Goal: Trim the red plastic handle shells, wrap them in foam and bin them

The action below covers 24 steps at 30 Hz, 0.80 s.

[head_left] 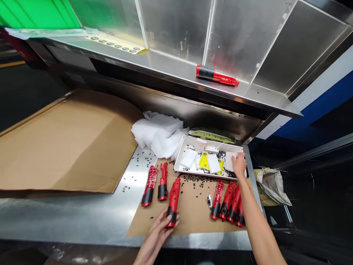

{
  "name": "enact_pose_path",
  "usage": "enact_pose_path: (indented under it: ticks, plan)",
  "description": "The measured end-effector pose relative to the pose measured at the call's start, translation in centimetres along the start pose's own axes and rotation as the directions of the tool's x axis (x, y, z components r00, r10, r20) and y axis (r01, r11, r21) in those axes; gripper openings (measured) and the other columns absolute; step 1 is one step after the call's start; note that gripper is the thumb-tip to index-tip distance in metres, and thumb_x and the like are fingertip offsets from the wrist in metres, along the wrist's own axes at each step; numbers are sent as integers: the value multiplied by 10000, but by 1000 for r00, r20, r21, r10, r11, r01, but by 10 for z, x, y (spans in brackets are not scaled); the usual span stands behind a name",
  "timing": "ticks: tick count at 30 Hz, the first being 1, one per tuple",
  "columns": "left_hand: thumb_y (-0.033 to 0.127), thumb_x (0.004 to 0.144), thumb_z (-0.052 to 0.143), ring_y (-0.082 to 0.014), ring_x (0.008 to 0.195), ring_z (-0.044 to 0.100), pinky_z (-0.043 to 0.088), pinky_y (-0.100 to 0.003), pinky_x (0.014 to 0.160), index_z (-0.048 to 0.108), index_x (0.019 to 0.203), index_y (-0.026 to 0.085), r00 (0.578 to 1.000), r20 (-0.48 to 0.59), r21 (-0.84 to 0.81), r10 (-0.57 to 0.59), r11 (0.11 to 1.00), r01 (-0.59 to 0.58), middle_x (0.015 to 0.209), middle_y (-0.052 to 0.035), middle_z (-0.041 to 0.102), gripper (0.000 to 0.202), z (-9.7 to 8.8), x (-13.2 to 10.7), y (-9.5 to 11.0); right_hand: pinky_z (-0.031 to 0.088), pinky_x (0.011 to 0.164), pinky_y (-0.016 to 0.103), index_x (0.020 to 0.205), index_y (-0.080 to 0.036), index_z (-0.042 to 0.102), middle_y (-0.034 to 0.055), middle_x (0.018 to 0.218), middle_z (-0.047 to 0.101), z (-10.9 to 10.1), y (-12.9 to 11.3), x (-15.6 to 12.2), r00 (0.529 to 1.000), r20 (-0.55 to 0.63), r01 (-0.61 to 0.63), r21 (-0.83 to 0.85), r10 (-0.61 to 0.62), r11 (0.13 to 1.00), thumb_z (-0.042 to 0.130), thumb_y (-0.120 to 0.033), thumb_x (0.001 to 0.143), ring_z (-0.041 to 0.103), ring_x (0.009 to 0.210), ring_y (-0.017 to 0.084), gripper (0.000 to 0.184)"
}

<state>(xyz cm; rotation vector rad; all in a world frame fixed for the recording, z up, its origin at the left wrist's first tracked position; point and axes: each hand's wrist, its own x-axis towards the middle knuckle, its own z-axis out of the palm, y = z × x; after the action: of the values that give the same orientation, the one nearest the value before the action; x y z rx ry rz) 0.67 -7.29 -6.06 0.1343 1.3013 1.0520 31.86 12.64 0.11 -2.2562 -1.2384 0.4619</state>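
My left hand [162, 225] is closed around the black lower end of a red and black plastic tool housing [174, 197], tilted above the brown paper. At the right end of a white tray [180, 170], my right hand [239, 164] has its fingers closed at the edge of a pale square pad [229, 161]. The tray also holds white pads [213, 163], yellow labels [204, 161] and many small black pieces. Left of my left hand lie two more housings [150, 186] [163, 182]. Several others [217, 198] lie in a row beside my right forearm.
Crumpled white sheets [165, 134] are piled behind the housings, and a large cardboard piece [68, 143] covers the left side. Small black pieces are scattered on the brown paper [190, 217]. One housing [217, 76] lies on the metal shelf. A small shiny part [209, 201] is near the row.
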Motion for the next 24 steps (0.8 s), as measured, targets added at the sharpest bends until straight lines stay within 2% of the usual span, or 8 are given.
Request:
enact_pose_path:
  ticks: [3, 6, 9, 12, 14, 17, 20, 24]
  plan:
    - [85, 613, 716, -242, 850, 686, 553, -353, 763, 592, 1040, 170, 987, 71, -224, -146, 962, 159, 961, -128, 691, 453, -12, -11, -15, 532, 869, 387, 1233, -151, 496, 85, 1109, 639, -22, 1, -36, 983, -89, 176, 173, -163, 969, 497, -320, 968, 639, 990, 201, 315]
    - [64, 618, 692, -176, 664, 639, 523, -274, 600, 589, 1051, 196, 961, 108, -362, -253, 891, 276, 878, -109, 695, 464, -23, -20, -33, 552, 796, 317, 1155, -175, 506, 63, 958, 678, -26, 7, -107, 939, -47, 340, 273, -340, 900, 471, -335, 934, 668, 886, 183, 274]
    - [155, 653, 715, -149, 556, 553, 458, -244, 479, 625, 1039, 189, 923, 177, -428, -342, 818, 385, 810, -112, 681, 398, -29, -29, -47, 555, 809, 359, 1032, -221, 601, 60, 942, 700, -1, 15, -187, 884, 31, 441, 279, -467, 853, 571, -319, 866, 678, 875, 213, 195]
    - [283, 761, 673, -121, 496, 481, 373, -198, 384, 669, 1013, 161, 868, 242, -386, -435, 777, 497, 756, -111, 656, 280, -28, -32, -53, 490, 980, 475, 1067, -252, 625, 64, 1004, 703, 36, 21, -241, 802, 73, 557, 267, -593, 786, 557, -207, 865, 656, 1017, 247, 218]
    - [271, 815, 620, -96, 459, 443, 319, -163, 344, 686, 947, 136, 848, 237, -329, -473, 783, 529, 703, -98, 635, 200, -26, -28, -53, 420, 1053, 546, 1128, -288, 628, 59, 1041, 679, 56, 25, -259, 738, 163, 610, 254, -655, 750, 569, -183, 874, 602, 1123, 269, 281]
    - [186, 836, 584, -88, 437, 467, 354, -154, 360, 672, 857, 129, 865, 175, -281, -470, 818, 501, 648, -78, 628, 107, -25, -17, -48, 478, 1009, 505, 1269, -349, 592, 86, 1181, 576, 72, 32, -270, 687, 339, 600, 234, -643, 765, 644, -232, 859, 537, 1199, 285, 429]
    - [181, 822, 612, -127, 423, 526, 407, -188, 378, 647, 1048, 160, 882, 147, -210, -448, 857, 471, 625, -66, 653, 230, -26, -6, -39, 538, 942, 439, 1421, -386, 441, 113, 1342, 405, 81, 40, -271, 696, 383, 600, 154, -607, 785, 589, -226, 893, 514, 1223, 274, 571]
    - [364, 887, 566, -116, 378, 488, 346, -159, 351, 571, 1217, 154, 887, 111, -18, -448, 892, 452, 533, -43, 626, 392, -23, 2, -23, 507, 982, 489, 1451, -357, 399, 123, 1414, 303, 93, 45, -266, 765, 264, 602, 32, -588, 798, 479, -235, 944, 435, 1307, 298, 528]
